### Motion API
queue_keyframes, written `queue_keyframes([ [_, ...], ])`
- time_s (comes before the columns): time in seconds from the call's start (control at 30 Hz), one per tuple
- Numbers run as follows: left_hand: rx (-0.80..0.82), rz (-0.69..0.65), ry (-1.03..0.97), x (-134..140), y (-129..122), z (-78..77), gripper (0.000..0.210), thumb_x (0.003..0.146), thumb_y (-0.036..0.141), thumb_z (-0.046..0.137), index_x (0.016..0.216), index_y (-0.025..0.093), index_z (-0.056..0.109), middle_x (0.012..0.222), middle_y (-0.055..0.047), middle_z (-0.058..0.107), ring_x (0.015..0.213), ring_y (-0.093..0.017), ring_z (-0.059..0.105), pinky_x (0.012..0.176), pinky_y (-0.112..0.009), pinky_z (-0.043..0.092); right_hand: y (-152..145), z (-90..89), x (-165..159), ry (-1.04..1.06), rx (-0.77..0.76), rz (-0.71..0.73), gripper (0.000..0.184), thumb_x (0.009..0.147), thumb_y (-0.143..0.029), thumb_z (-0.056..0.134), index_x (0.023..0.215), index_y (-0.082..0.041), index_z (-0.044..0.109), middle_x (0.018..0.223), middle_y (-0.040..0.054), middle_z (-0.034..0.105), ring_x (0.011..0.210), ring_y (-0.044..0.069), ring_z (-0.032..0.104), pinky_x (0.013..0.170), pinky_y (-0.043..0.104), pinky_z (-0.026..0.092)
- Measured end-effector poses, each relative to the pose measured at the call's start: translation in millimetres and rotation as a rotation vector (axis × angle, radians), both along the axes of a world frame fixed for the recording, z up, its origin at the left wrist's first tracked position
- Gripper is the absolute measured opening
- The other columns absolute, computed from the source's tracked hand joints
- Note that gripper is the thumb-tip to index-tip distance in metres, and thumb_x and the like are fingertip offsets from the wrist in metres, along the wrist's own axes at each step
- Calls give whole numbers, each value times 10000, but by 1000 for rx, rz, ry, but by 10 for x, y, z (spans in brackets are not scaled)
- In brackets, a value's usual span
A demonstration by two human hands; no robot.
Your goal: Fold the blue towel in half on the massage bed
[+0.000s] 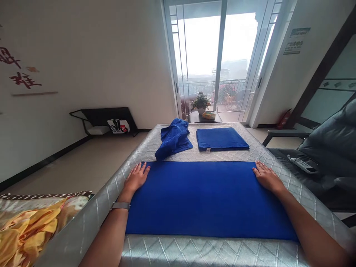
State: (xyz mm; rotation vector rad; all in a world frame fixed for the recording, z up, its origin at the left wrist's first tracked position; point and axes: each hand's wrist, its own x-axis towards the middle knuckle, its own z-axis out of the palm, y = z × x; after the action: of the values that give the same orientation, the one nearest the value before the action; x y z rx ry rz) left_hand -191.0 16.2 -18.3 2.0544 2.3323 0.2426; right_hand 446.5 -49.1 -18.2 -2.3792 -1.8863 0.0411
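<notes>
A blue towel [205,200] lies spread flat across the quilted mattress [222,252] in front of me. My left hand [137,177] rests on its far left corner with the fingers stretched out. At the far right corner my right hand [267,177] lies palm down, its fingers extended. Beyond the spread towel, a crumpled blue towel [175,139] sits on the left. To the right of that is a folded blue towel [222,138], flat and rectangular, with a small white tag at its near edge.
Past the mattress stand a small table [191,118], a potted plant [201,102] and a sliding glass door [219,48]. A dark armchair [333,137] holding a power strip [302,164] is on the right. Yellow cloth [30,233] lies at lower left.
</notes>
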Motion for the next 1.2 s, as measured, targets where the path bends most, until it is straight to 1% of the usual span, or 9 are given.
queue_keyframes([
  [0.1, 34, -4, 10, 6, 5, -20, 710, 1032, 582, 153, 1564, 159, 356, 1640, -144, 286, 1520, -290, 259, 1225, -494, 236, 25, -36, 24, -11, 13, 7, 678, 1018, -421, 151, 1586, -79, 294, 1656, 108, 257, 1531, 238, 217, 1247, 461, 204],
  [0.23, 40, -5, 3, 23, 8, -7, 726, 1024, 610, 148, 1555, 171, 379, 1633, -140, 309, 1507, -297, 293, 1213, -500, 262, 45, -52, 45, -19, 13, 12, 697, 1012, -421, 147, 1580, -44, 289, 1654, 116, 250, 1531, 252, 216, 1248, 469, 206],
  [0.4, 63, 13, -16, 46, 7, -3, 703, 1028, 599, 166, 1541, 183, 406, 1624, -141, 337, 1495, -303, 321, 1200, -508, 280, 54, -65, 58, -23, 34, 11, 675, 1012, -414, 154, 1572, -76, 322, 1647, 100, 273, 1524, 244, 242, 1242, 472, 227],
  [0.5, 60, 14, -20, 53, 15, -16, 697, 1025, 600, 177, 1548, 193, 394, 1631, -134, 329, 1501, -308, 306, 1206, -515, 261, 61, -79, 62, -35, 25, 2, 670, 1011, -399, 159, 1577, -73, 310, 1651, 99, 265, 1526, 238, 233, 1248, 464, 209],
  [0.63, 42, 4, -9, 51, 35, -30, 697, 1027, 583, 192, 1556, 169, 378, 1637, -136, 315, 1514, -293, 277, 1226, -471, 231, 72, -102, 67, -41, 29, -9, 657, 1006, -389, 183, 1581, -99, 315, 1654, 84, 266, 1528, 226, 225, 1251, 446, 203],
  [0.8, 51, 11, -27, 47, 69, -66, 672, 1022, 563, 244, 1552, 175, 387, 1639, -134, 294, 1515, -294, 273, 1224, -497, 232, 78, -108, 62, -21, 42, -28, 658, 1004, -385, 174, 1581, -110, 328, 1648, 74, 277, 1526, 219, 232, 1252, 435, 204],
  [0.93, 49, 24, -27, 51, 96, -88, 669, 1018, 543, 276, 1556, 159, 376, 1639, -142, 292, 1517, -291, 266, 1231, -474, 217, 78, -105, 53, -30, 34, -28, 662, 1005, -384, 168, 1584, -100, 315, 1652, 69, 265, 1528, 211, 223, 1252, 424, 204],
  [1.1, 33, 7, 12, 60, 97, -67, 660, 1018, 515, 262, 1557, 150, 370, 1635, -147, 292, 1515, -288, 271, 1223, -482, 230, 69, -91, 22, -78, 31, -32, 639, 1011, -363, 171, 1585, -127, 324, 1653, 51, 268, 1524, 187, 230, 1252, 381, 194],
  [1.2, 29, 7, 15, 79, 72, -42, 664, 1014, 521, 262, 1551, 150, 382, 1633, -146, 295, 1511, -291, 280, 1219, -492, 241, 43, -42, -3, -94, 28, -35, 634, 1016, -356, 176, 1575, -104, 339, 1648, 69, 280, 1525, 211, 234, 1250, 411, 206],
])
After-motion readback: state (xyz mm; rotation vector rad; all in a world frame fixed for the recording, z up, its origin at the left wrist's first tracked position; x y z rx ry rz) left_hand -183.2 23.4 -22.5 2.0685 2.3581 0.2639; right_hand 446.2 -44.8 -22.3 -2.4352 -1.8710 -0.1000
